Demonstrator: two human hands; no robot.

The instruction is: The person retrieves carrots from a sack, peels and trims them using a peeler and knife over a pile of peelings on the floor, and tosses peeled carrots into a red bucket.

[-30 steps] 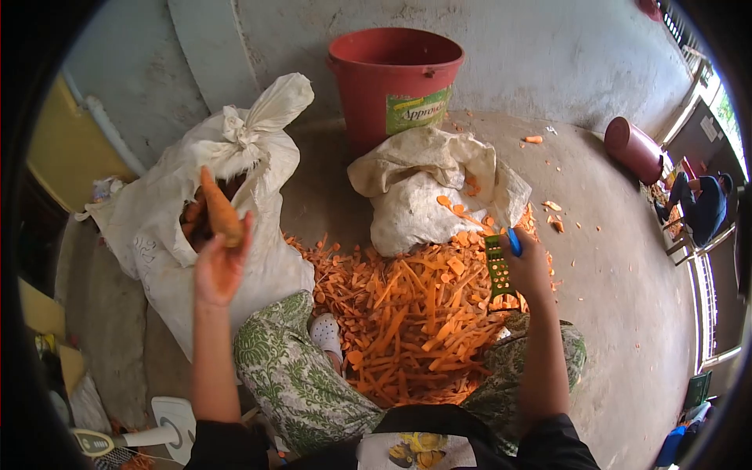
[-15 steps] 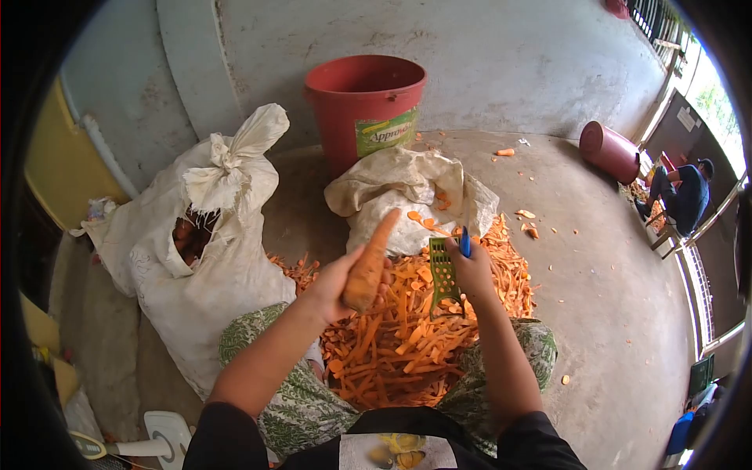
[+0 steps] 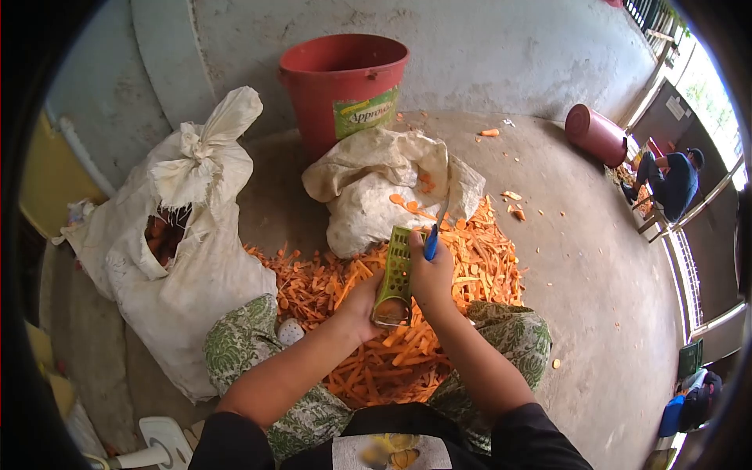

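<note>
While angling both bare forearms inward over one heap of orange carrot peelings (image 3: 392,370), grips one green, slotted plastic peeler (image 3: 398,262) and one blue-handled knife (image 3: 431,242) with closed right hand (image 3: 433,276). Rests left hand (image 3: 362,308) against the peeler's lower end, with fingers mostly hidden, so cannot tell their grip. Faces two whitish woven sacks, one knotted (image 3: 188,298), one slumped (image 3: 364,215), and two reddish plastic tubs, one upright (image 3: 309,110), one tipped (image 3: 595,135).

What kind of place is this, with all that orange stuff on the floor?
It looks like a work area for peeling carrots, maybe a shed or yard. Orange peelings are heaped on bare concrete, with a big white sack and a red tub nearby.
</note>
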